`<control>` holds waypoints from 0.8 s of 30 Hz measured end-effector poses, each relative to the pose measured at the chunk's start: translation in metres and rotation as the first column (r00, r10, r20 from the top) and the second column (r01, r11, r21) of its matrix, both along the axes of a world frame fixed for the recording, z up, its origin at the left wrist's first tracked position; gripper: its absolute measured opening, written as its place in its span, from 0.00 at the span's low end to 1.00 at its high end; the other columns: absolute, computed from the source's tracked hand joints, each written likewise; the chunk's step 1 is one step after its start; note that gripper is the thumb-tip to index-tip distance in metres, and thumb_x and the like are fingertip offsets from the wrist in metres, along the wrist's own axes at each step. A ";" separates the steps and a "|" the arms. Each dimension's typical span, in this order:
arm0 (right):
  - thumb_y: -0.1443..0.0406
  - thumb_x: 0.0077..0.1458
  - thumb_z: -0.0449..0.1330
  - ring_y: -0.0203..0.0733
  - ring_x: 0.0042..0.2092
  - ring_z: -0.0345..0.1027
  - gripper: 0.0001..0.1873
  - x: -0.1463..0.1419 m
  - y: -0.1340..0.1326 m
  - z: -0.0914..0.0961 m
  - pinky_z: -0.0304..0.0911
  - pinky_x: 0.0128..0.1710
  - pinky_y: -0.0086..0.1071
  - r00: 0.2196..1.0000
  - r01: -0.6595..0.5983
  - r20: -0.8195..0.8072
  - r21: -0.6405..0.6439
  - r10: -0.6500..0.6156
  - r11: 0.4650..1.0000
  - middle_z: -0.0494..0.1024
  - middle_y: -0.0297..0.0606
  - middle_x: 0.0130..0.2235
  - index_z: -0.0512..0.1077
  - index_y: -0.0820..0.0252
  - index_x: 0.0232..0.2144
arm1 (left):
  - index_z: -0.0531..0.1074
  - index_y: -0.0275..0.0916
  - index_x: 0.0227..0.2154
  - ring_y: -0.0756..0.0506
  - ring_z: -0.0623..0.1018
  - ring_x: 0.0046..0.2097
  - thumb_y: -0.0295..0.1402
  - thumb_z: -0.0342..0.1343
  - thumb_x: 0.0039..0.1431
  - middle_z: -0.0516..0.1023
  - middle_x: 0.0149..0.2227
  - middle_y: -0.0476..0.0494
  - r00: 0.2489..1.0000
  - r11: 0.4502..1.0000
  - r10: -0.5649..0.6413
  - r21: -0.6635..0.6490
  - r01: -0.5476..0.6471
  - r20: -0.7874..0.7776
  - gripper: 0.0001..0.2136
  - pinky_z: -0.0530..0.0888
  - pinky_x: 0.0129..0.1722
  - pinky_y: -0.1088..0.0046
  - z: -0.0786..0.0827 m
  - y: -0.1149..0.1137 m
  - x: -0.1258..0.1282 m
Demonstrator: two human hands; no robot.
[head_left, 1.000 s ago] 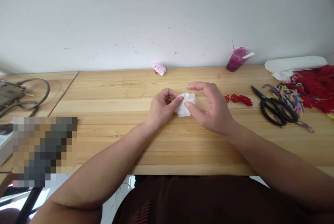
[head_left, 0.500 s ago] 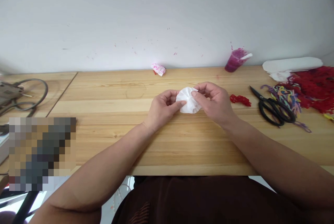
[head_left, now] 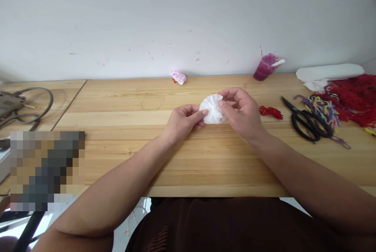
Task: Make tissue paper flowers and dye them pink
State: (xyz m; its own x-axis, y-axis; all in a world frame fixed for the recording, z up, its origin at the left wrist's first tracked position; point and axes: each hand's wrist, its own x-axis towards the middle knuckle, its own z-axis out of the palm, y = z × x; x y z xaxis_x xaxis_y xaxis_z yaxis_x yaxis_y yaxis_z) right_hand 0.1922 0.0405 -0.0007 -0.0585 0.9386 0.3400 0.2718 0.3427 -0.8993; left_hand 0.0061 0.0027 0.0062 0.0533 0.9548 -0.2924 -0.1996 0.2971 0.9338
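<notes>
A small round fan of pleated white tissue paper is held just above the wooden table, near its middle. My left hand pinches its left edge between thumb and fingers. My right hand pinches its right side, fingers curled over the top. Both hands are closed on the paper. The back of the paper is hidden by my right fingers.
Against the wall lie a pink-stained paper wad and a purple-stained cup. A red yarn scrap, black scissors, coloured bands, red yarn and a white roll lie right. Cables lie left.
The crumpled paper has been spread into a round pleated fan. My right hand went from open beside it to pinching its right side, and both hands lifted it slightly farther from me.
</notes>
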 end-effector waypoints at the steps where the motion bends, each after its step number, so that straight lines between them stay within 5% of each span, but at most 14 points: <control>1: 0.63 0.57 0.64 0.47 0.45 0.75 0.11 0.000 -0.002 0.002 0.71 0.41 0.41 0.999 0.012 0.038 0.091 -0.015 0.996 0.81 0.39 0.44 0.75 0.54 0.44 | 0.76 0.36 0.28 0.53 0.75 0.26 0.46 0.76 0.42 0.79 0.25 0.48 1.000 1.000 0.002 -0.003 -0.002 -0.009 0.21 0.73 0.30 0.77 -0.001 0.000 0.000; 3: 0.66 0.58 0.63 0.50 0.53 0.73 0.16 0.000 -0.008 0.006 0.69 0.52 0.45 0.994 -0.025 0.106 0.268 -0.004 0.963 0.80 0.40 0.51 0.74 0.53 0.49 | 0.76 0.36 0.28 0.53 0.75 0.26 0.47 0.76 0.43 0.79 0.25 0.47 1.000 1.000 -0.006 0.003 0.006 -0.029 0.21 0.73 0.29 0.77 -0.002 0.000 0.000; 6: 0.68 0.59 0.62 0.50 0.51 0.74 0.13 -0.003 -0.017 0.011 0.67 0.54 0.47 0.972 -0.171 0.219 0.387 0.090 0.906 0.82 0.39 0.47 0.76 0.53 0.46 | 0.79 0.35 0.31 0.53 0.75 0.26 0.48 0.73 0.47 0.79 0.26 0.47 0.998 0.999 -0.041 0.030 0.043 -0.056 0.20 0.72 0.29 0.78 -0.006 0.000 -0.001; 12: 0.69 0.57 0.65 0.47 0.42 0.73 0.05 -0.010 -0.017 0.009 0.66 0.47 0.45 0.938 -0.198 0.337 0.338 0.078 0.920 0.82 0.35 0.34 0.75 0.53 0.31 | 0.78 0.34 0.28 0.51 0.77 0.28 0.49 0.68 0.54 0.80 0.27 0.44 0.997 0.999 -0.049 0.009 0.049 -0.058 0.19 0.76 0.31 0.76 -0.006 0.002 -0.002; 18: 0.70 0.57 0.64 0.47 0.40 0.74 0.06 -0.010 -0.014 0.007 0.65 0.47 0.45 0.933 -0.200 0.348 0.296 0.089 0.934 0.83 0.35 0.33 0.77 0.53 0.33 | 0.80 0.33 0.28 0.51 0.77 0.30 0.50 0.68 0.53 0.79 0.27 0.44 0.997 0.997 -0.073 0.011 0.073 -0.009 0.20 0.76 0.34 0.75 -0.001 0.000 -0.002; 24: 0.69 0.57 0.63 0.47 0.42 0.75 0.06 -0.009 -0.013 0.005 0.66 0.48 0.45 0.942 -0.176 0.324 0.256 0.087 0.951 0.84 0.34 0.35 0.77 0.51 0.34 | 0.82 0.35 0.33 0.52 0.75 0.30 0.39 0.75 0.44 0.79 0.28 0.47 0.998 0.998 -0.062 0.025 0.062 -0.011 0.16 0.73 0.33 0.75 -0.001 -0.002 -0.002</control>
State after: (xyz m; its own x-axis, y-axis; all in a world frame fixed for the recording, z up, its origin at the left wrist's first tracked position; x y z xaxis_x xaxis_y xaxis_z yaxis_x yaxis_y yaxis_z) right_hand 0.1827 0.0278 0.0042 -0.3170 0.7858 0.5312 0.4525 0.6175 -0.6434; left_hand 0.0046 0.0003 0.0054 0.1099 0.9568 -0.2692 -0.1717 0.2850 0.9430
